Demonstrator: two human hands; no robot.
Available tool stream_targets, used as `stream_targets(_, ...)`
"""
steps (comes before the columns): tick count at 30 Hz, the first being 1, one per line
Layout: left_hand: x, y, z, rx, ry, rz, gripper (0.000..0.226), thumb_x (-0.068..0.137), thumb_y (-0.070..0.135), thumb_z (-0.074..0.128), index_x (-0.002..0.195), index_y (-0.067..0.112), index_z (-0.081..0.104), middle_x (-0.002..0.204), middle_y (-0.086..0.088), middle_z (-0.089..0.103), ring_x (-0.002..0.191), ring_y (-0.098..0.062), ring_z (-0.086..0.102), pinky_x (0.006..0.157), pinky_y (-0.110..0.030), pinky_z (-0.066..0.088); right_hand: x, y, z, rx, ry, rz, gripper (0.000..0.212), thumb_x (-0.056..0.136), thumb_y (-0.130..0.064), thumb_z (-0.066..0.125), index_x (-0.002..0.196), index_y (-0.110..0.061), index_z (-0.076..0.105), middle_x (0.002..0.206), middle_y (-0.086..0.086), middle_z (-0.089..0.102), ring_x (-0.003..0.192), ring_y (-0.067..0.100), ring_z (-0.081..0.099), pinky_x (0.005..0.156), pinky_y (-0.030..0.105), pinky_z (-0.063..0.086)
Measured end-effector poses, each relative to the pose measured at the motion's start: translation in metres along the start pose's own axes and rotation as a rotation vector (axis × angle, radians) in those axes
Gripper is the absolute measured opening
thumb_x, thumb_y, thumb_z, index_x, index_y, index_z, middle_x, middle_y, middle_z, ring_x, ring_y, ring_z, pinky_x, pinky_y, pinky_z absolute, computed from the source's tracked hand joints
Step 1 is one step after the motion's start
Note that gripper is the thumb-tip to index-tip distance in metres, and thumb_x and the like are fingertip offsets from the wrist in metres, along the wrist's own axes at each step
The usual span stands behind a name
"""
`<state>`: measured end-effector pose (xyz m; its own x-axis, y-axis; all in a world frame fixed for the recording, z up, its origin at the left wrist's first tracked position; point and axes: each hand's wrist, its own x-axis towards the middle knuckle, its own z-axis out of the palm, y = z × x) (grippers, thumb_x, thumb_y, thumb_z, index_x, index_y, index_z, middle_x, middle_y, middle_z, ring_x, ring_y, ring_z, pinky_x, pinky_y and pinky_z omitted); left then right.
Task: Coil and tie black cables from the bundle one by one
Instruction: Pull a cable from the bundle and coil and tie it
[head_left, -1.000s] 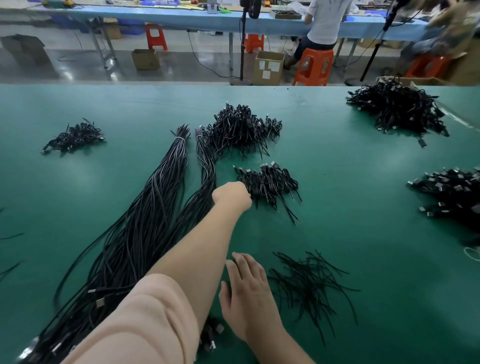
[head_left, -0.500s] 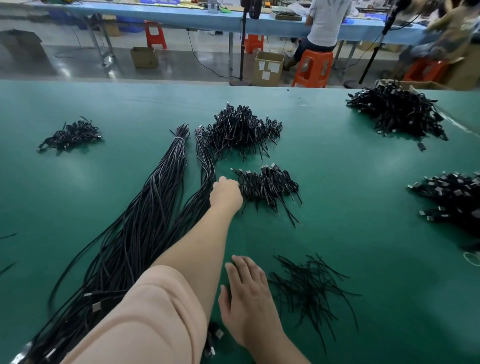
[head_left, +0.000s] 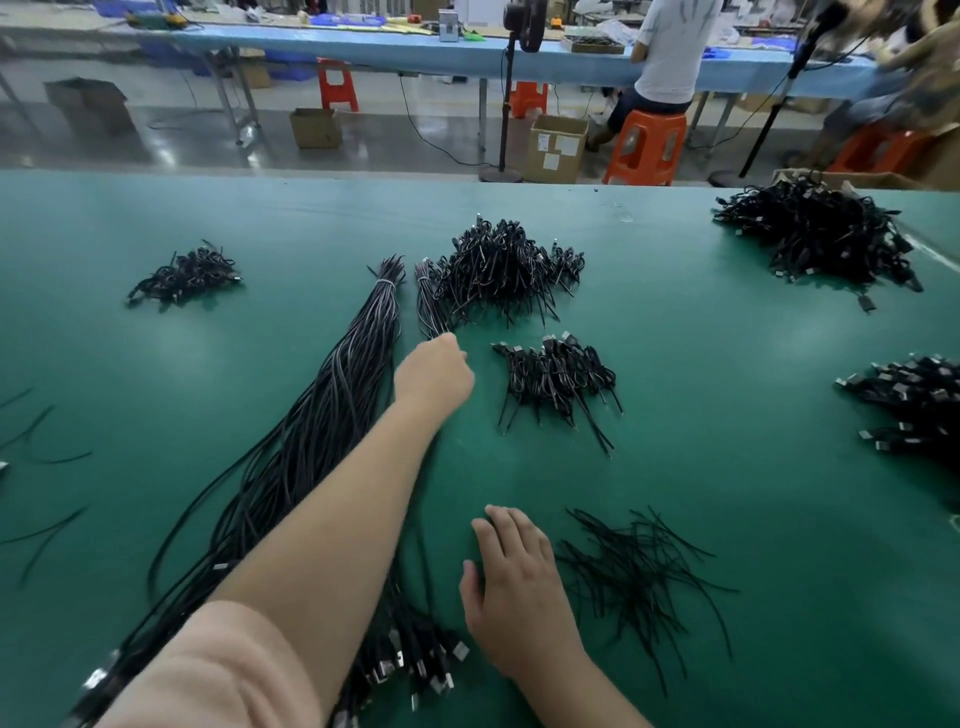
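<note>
Two long bundles of black cables lie lengthwise on the green table: a thick bundle (head_left: 332, 415) and a thinner bundle (head_left: 428, 306) to its right. My left hand (head_left: 434, 376) reaches far forward, its fingers curled down on the thinner bundle's strands; the fingertips are hidden behind the hand. Just right of it lies a small pile of coiled, tied cables (head_left: 556, 374). My right hand (head_left: 514, 587) rests flat on the table near me, holding nothing, between the bundles' connector ends (head_left: 410, 660) and a loose heap of black twist ties (head_left: 639, 577).
More piles of coiled cables lie at the back centre (head_left: 498, 270), back left (head_left: 184, 275), back right (head_left: 815, 234) and right edge (head_left: 914, 400). Beyond the table's far edge, a person (head_left: 670, 47) sits on an orange stool near cardboard boxes.
My left hand has moved left and slightly away from the small coiled pile onto the thinner bundle. My right hand has stayed flat in place.
</note>
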<state>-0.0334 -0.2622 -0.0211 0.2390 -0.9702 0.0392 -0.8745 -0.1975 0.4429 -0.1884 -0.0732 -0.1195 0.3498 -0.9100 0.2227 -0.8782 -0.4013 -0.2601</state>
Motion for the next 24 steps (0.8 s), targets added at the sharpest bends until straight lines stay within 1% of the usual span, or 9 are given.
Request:
stream_targets(1, -0.005, -0.013, -0.011, -0.008, 0.003, -0.025, 0.01, 0.094, 0.014, 0.049, 0.1, 0.016, 0.056, 0.1, -0.005, 0.065, 0.088, -0.028, 0.059, 0.072, -0.034, 0.044, 0.0, 0.0, -0.001, -0.009, -0.007, 0.0, 0.041, 0.093, -0.038, 0.045, 0.124, -0.017, 0.061, 0.132, 0.001, 0.06, 0.125, 0.022, 0.056, 0.108, 0.04, 0.046)
stream_targets(3, -0.021, -0.04, -0.029, 0.043, -0.073, -0.111, 0.021, 0.089, 0.009, 0.049, 0.103, 0.023, 0.056, 0.1, 0.0, 0.06, 0.089, -0.026, 0.057, 0.072, -0.034, 0.044, 0.001, -0.001, -0.003, -0.013, -0.024, -0.002, 0.043, 0.095, -0.039, 0.041, 0.127, -0.017, 0.06, 0.133, 0.001, 0.059, 0.127, 0.022, 0.054, 0.11, 0.039, 0.042)
stream_targets(6, -0.049, -0.081, -0.042, 0.157, -0.218, -0.204, 0.019, 0.089, 0.012, 0.053, 0.104, 0.014, 0.066, 0.103, -0.005, 0.067, 0.093, -0.028, 0.063, 0.08, -0.038, 0.054, 0.002, -0.003, -0.004, 0.014, -0.085, 0.013, 0.055, 0.097, -0.042, 0.026, 0.137, -0.016, 0.052, 0.145, 0.002, 0.05, 0.138, 0.021, 0.042, 0.119, 0.037, 0.026)
stream_targets(9, -0.073, -0.104, -0.043, 0.163, -0.271, -0.19, 0.017, 0.093, 0.029, 0.064, 0.092, 0.013, 0.071, 0.093, -0.005, 0.072, 0.09, -0.026, 0.066, 0.083, -0.038, 0.057, 0.002, -0.003, -0.005, 0.029, -0.109, 0.02, 0.06, 0.097, -0.044, 0.02, 0.143, -0.017, 0.047, 0.15, 0.001, 0.044, 0.143, 0.019, 0.035, 0.121, 0.035, 0.019)
stream_targets(12, -0.092, -0.11, -0.043, 0.219, -0.283, -0.179, 0.029, 0.092, 0.046, 0.065, 0.09, 0.017, 0.067, 0.087, 0.0, 0.069, 0.085, -0.022, 0.064, 0.077, -0.034, 0.056, 0.001, -0.003, -0.005, 0.024, -0.117, 0.025, 0.055, 0.099, -0.042, 0.026, 0.144, -0.018, 0.047, 0.15, 0.0, 0.044, 0.142, 0.018, 0.034, 0.121, 0.034, 0.02)
stream_targets(15, -0.104, -0.111, -0.039, 0.306, -0.297, -0.178, 0.036, 0.091, 0.052, 0.065, 0.094, 0.016, 0.065, 0.091, 0.0, 0.07, 0.084, -0.021, 0.066, 0.068, -0.031, 0.051, 0.001, -0.003, -0.005, 0.032, -0.127, 0.037, 0.052, 0.101, -0.041, 0.029, 0.144, -0.019, 0.046, 0.151, -0.002, 0.043, 0.142, 0.016, 0.033, 0.121, 0.033, 0.018)
stream_targets(18, -0.112, -0.11, -0.038, 0.354, -0.335, -0.175, 0.031, 0.093, 0.047, 0.065, 0.098, 0.016, 0.065, 0.094, 0.0, 0.07, 0.082, -0.02, 0.064, 0.067, -0.031, 0.049, 0.001, -0.003, -0.006, 0.037, -0.132, 0.034, 0.051, 0.101, -0.041, 0.031, 0.145, -0.018, 0.045, 0.151, -0.002, 0.043, 0.143, 0.016, 0.032, 0.121, 0.032, 0.017)
stream_targets(21, -0.117, -0.112, -0.038, 0.346, -0.318, -0.184, 0.019, 0.095, 0.034, 0.061, 0.1, 0.016, 0.064, 0.095, -0.002, 0.069, 0.081, -0.021, 0.063, 0.067, -0.031, 0.049, 0.001, -0.002, -0.006, 0.045, -0.136, 0.036, 0.051, 0.102, -0.041, 0.032, 0.146, -0.018, 0.044, 0.152, -0.002, 0.041, 0.144, 0.015, 0.031, 0.121, 0.032, 0.016)
stream_targets(24, -0.116, -0.114, -0.036, 0.188, -0.285, -0.22, 0.021, 0.096, 0.028, 0.057, 0.084, 0.012, 0.06, 0.076, -0.004, 0.067, 0.064, -0.022, 0.054, 0.06, -0.029, 0.044, 0.001, -0.002, -0.006, 0.053, -0.131, 0.034, 0.05, 0.102, -0.04, 0.033, 0.145, -0.018, 0.045, 0.152, -0.001, 0.042, 0.144, 0.016, 0.032, 0.122, 0.033, 0.017)
